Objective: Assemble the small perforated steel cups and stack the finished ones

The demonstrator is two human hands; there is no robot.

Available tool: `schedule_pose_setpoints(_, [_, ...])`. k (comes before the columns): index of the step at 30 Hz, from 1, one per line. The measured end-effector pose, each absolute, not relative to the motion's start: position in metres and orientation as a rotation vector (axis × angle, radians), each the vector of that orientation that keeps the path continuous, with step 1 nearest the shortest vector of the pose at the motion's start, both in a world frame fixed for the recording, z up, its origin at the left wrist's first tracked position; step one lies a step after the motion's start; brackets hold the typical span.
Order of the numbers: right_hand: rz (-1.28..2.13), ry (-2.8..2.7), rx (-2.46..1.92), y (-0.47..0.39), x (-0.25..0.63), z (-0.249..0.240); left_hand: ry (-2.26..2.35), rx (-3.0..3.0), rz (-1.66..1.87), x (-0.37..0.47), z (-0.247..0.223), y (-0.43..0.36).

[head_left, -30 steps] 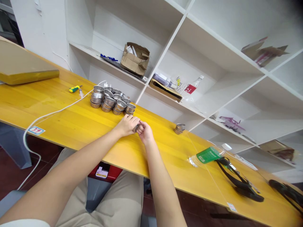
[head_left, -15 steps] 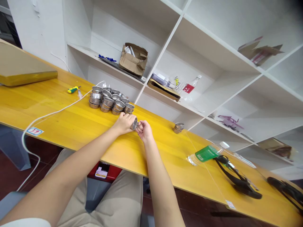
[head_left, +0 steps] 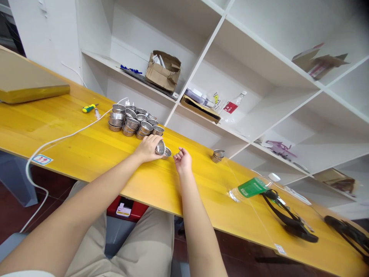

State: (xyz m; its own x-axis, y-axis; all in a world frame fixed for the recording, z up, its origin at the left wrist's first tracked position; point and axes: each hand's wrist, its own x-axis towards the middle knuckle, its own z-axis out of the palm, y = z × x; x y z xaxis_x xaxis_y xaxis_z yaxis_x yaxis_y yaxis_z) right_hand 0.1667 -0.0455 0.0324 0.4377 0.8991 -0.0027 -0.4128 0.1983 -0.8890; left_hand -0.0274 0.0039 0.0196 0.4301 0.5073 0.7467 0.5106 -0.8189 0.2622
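My left hand (head_left: 148, 148) is wrapped round a perforated metal cup (head_left: 160, 147), its opening tilted to the right. Against that cup, on its right, a second metal cup (head_left: 167, 153) shows at the tabletop. My right hand (head_left: 182, 159) is off to the right of both cups, palm up, fingers apart and loosely curled, with nothing in it. Stacked metal cups (head_left: 132, 123) stand in a cluster just behind my left hand. Farther right, a small stack of cups (head_left: 218, 155) sits near the back edge of the table.
The yellow table (head_left: 95, 154) carries a screwdriver (head_left: 89, 108), a white cable (head_left: 67, 136) and a cardboard slab (head_left: 29, 80) on the left. A green-labelled bottle (head_left: 252, 187) lies at the right beside a black headset (head_left: 288, 219). White shelves (head_left: 201, 61) rise behind.
My right hand has let go and moved right, its fingers loosening. The cup in my left hand has turned and shifted slightly left, and a second cup now shows beside it.
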Motion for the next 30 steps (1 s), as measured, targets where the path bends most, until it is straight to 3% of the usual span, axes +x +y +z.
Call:
schedule_pose_setpoints(11, [0.527, -0.848, -1.197, -0.033, 0.161, 0.013, -0.941, -2.776, -1.358, -0.024, 0.017, 0.004])
schedule_pose_setpoints(17, [0.433, -0.915, -1.222, -0.034, 0.162, 0.008, -0.911, -2.862, -1.347, -0.027, 0.021, 0.003])
schedule_pose_setpoints(24, [0.382, -0.909, -1.231, -0.033, 0.166, 0.007, -1.174, -2.515, -1.758, -0.045, 0.031, 0.014])
schedule_pose_setpoints(30, [0.376, -0.916, -1.308, -0.031, 0.168, 0.005, -0.987, -2.644, -1.653, -0.043, 0.028, 0.014])
